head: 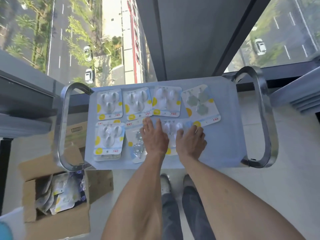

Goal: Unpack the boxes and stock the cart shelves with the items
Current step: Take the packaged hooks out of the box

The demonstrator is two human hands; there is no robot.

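Lying under both hands (155,138): hook pack (173,130)

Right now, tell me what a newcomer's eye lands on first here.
First, the two bare hands: the left hand and right hand lie flat on hook packs at the near edge of the cart shelf. Next, the rows of blister packs across that shelf. Last, the open cardboard box of more packs on the floor, lower left.

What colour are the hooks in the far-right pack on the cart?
Pale green hooks on a white card with yellow and blue accents; head view, the only one.
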